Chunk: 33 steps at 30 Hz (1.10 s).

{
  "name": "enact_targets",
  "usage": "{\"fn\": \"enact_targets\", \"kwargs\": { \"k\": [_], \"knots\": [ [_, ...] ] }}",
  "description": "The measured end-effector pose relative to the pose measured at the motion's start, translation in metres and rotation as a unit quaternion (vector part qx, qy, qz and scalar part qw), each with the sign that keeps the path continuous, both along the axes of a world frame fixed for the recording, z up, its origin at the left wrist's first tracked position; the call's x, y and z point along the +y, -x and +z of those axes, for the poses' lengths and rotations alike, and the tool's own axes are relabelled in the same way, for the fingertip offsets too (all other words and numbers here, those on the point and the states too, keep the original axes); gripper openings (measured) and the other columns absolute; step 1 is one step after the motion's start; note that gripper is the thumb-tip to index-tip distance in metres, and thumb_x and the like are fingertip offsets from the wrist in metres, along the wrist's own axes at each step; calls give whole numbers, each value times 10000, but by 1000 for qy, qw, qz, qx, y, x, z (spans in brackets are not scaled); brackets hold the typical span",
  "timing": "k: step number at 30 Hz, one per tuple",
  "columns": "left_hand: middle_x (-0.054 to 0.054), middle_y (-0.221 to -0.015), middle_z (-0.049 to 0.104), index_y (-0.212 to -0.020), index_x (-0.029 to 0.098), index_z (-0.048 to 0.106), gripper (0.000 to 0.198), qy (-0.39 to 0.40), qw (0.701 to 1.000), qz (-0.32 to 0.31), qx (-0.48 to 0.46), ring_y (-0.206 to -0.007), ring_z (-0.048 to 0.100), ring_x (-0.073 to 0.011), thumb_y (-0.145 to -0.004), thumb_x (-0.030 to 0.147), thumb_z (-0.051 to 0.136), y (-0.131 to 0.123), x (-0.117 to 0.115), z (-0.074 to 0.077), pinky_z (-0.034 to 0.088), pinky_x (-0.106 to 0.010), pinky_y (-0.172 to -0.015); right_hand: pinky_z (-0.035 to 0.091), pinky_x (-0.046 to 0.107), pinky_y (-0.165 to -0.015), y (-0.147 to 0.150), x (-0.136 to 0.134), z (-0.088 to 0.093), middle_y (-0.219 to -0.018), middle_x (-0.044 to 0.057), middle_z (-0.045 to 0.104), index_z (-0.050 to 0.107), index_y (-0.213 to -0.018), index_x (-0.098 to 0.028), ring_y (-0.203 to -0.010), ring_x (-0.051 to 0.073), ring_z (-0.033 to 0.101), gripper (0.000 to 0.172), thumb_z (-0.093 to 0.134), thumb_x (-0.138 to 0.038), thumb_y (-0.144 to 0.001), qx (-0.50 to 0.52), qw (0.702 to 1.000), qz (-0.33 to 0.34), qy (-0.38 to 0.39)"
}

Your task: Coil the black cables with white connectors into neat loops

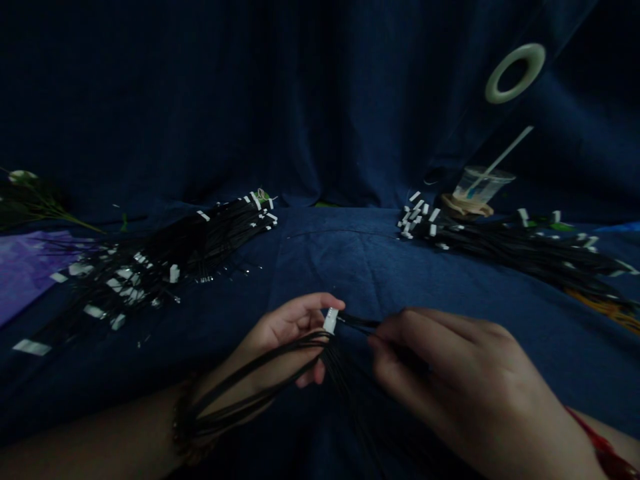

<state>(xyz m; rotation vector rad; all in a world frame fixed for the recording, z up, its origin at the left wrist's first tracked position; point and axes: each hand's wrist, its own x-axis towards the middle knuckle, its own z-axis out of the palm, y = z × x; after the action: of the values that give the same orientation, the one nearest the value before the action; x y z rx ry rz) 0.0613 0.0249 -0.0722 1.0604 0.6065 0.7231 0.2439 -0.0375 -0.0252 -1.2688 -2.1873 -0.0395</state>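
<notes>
Left hand [287, 333]: is pinching a white connector, forefinger lying across the upper end, other fingers curling below.
Connector [331, 321]: is sitting in the left fingers, centre foreground, above the cloth.
Right hand [450, 367]: is closing thumb and forefinger on thin black leads, just beside the connector.
Leads [356, 323]: are running from the connector's side into the right fingers; whether they are seated in it, cannot tell.
Loop [250, 373]: black wires, are bending back over the left wrist.
Left bundle [210, 230]: black wires with white ends, is lying beyond the left hand.
Right bundle [510, 250]: similar wires, is lying beyond the right hand.
Cup [485, 183]: clear, is standing behind the right bundle, a pale stick [507, 152] leaning in it.
Tape roll [493, 87]: pale, is showing above the cup.
Purple sheet [25, 267]: is lying at far left.
Cloth [325, 263]: dark blue, is covering the work surface.
</notes>
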Motion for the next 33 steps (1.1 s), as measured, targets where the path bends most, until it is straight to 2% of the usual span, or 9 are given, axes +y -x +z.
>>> {"fn": "enact_targets", "kwargs": {
  "k": [4, 13, 19, 26, 30, 33],
  "knots": [
    [21, -674, 536, -1031, 207, 595, 328, -11, 999, 32, -13, -402, 518, -35, -712, 234, 665, -2, -4, -3, 325, -94, -329, 328, 232, -494, 1, 0, 0, -583, -20, 501, 520, -675, -161, -519, 97, 472, 163, 488, -168, -835, -5, 1000, 14, -3],
    [20, -692, 550, -1032, 220, 592, 326, -6, 1000, -16, -12, -424, 523, -44, -715, 231, 667, 1, 0, 1, 350, -110, -352, 328, 238, -492, -1, -1, -1, -580, -19, 496, 518, -669, -161, -515, 103, 469, 173, 488, -174, -839, -4, 1000, 12, 7],
    [15, -706, 540, -1011, 209, 610, 266, -20, 1000, 17, 11, -496, 517, -42, -748, 241, 643, 0, -6, 1, 353, -120, -398, 340, 240, -490, 1, 0, -2, -597, -13, 514, 537, -689, -160, -524, 110, 483, 157, 488, -177, -837, -6, 1000, 9, 9],
    [26, -693, 562, -1015, 253, 612, 238, 12, 999, -33, -6, -504, 502, -28, -777, 258, 613, 0, -10, 3, 346, -112, -433, 364, 248, -541, 4, 3, -9, -659, -12, 545, 567, -746, -156, -586, 111, 505, 131, 486, -159, -849, -9, 999, 32, -11],
    [39, -635, 524, -1016, 251, 612, 236, -2, 999, -32, 29, -496, 479, -26, -780, 267, 608, 0, -13, 1, 337, -112, -435, 368, 256, -550, 5, 5, -15, -693, -2, 554, 567, -771, -146, -595, 113, 499, 126, 474, -142, -856, -19, 999, 40, -26],
    [28, -682, 518, -1042, 241, 598, 288, -16, 998, -17, 61, -512, 503, -49, -757, 269, 630, -1, -9, 0, 344, -133, -421, 368, 266, -543, 4, 8, -10, -686, 0, 542, 550, -750, -160, -594, 126, 492, 125, 478, -147, -852, -58, 997, 41, -29]
  ]
}}
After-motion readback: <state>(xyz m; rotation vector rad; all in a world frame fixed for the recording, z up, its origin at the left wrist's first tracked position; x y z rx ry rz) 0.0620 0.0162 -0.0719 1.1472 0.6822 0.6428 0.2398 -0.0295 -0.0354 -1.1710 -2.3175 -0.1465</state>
